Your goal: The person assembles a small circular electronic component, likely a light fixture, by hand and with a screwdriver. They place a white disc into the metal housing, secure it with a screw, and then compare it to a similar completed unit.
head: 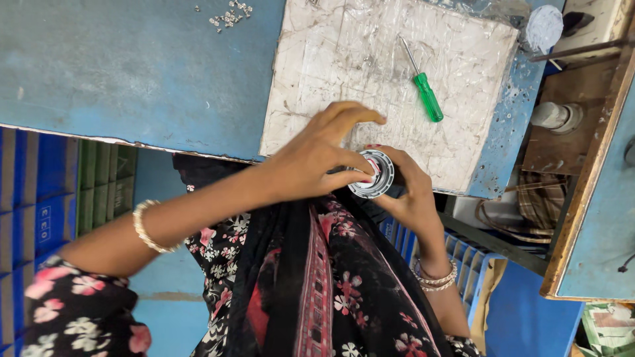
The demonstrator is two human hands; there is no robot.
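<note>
My right hand (413,192) cups a small round metal part (377,175) with a silver rim, a dark ring and a red-white centre, held just over the near edge of a scratched white work board (331,73). My left hand (317,155) reaches across and pinches the part's centre with thumb and forefinger, the other fingers spread above it. A green-handled screwdriver (423,89) lies loose on the board, beyond both hands.
The board rests on a blue table (132,66) with several small silver screws (228,14) at its far edge. Blue and green crates (59,192) stand below left. A wooden frame (589,178) and a white cylinder (555,116) sit at right.
</note>
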